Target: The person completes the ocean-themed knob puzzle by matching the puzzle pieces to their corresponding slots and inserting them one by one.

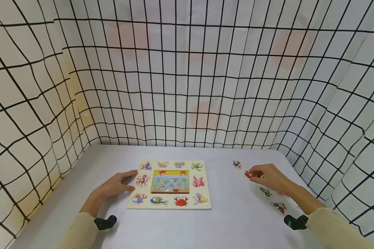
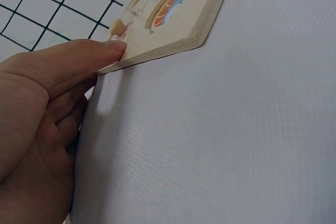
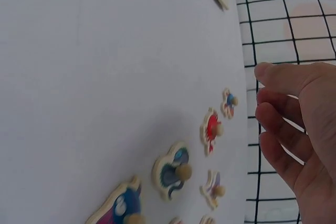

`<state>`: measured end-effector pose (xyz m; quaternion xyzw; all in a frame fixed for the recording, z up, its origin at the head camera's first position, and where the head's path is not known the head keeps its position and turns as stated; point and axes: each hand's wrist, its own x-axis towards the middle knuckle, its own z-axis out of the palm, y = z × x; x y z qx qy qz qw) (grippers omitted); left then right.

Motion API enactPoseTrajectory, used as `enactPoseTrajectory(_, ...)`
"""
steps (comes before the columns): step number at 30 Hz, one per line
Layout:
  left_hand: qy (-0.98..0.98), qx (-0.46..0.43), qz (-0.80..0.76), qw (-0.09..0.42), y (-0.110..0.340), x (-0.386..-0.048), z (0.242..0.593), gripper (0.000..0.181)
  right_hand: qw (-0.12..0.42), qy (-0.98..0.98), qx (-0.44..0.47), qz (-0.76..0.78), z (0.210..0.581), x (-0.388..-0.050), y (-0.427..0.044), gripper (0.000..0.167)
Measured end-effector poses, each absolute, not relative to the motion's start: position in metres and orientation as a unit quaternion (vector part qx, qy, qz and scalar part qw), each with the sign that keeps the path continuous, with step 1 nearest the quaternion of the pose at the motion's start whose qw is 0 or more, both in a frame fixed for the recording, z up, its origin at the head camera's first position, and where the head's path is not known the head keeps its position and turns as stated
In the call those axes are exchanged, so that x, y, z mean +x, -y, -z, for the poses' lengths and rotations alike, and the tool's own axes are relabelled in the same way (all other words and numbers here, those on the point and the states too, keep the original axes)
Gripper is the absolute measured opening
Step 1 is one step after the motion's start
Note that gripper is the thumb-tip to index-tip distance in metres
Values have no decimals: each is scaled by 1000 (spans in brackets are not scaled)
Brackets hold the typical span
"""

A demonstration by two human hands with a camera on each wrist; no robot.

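Note:
A wooden peg puzzle board (image 1: 171, 197) with printed sea animals lies left of centre. My left hand (image 1: 115, 185) is at its left edge, thumb and index finger spread; in the left wrist view the thumb tip of this hand (image 2: 47, 93) touches the edge of the board (image 2: 184, 32). On the right, my right hand (image 1: 269, 176) is nearest a red crab piece (image 1: 247, 174). The right wrist view has the crab (image 3: 210, 128) on the table with its wooden knob up, apart from the loosely bent, empty fingers of the hand (image 3: 310, 124).
A small blue-and-orange piece (image 1: 237, 164) lies beyond the crab. Nearer are a dark fish-like piece (image 1: 265, 192), another dark piece (image 1: 279, 206) and several more knobbed pieces, partly under the right forearm. Black grid netting (image 1: 187, 86) over white cloth walls the table (image 1: 230, 221).

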<state>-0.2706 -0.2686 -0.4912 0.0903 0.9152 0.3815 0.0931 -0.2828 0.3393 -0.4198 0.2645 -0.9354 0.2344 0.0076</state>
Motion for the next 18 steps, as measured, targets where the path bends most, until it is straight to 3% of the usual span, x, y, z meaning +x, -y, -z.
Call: enactPoseTrajectory(18, -908, 101, -396, 95, 271, -271, 494, 74, 22, 950, 200, -240, 459, -233, -406, 17)
